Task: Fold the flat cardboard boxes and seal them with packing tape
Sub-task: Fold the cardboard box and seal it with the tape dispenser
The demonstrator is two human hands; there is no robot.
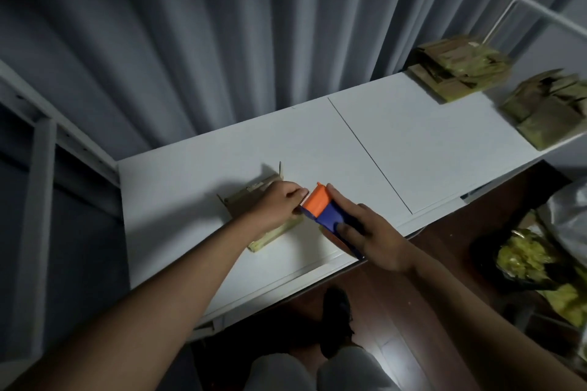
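A small folded cardboard box (241, 201) lies on the white table (413, 143), left of centre, with one flap standing up at its far corner. My left hand (279, 200) lies over the box, and its fingertips pinch at the toothed edge of the tape dispenser. The dispenser (320, 208) is blue with an orange head and sits just right of the box. My right hand (368, 232) grips its blue handle from the right.
Two stacks of flat cardboard boxes, one (457, 67) and another (549, 108), sit at the table's far right end. Grey curtains (222, 41) hang behind the table. A dark bin with yellow-green scraps (521, 260) stands on the floor at right. A white shelf frame (41, 143) stands left.
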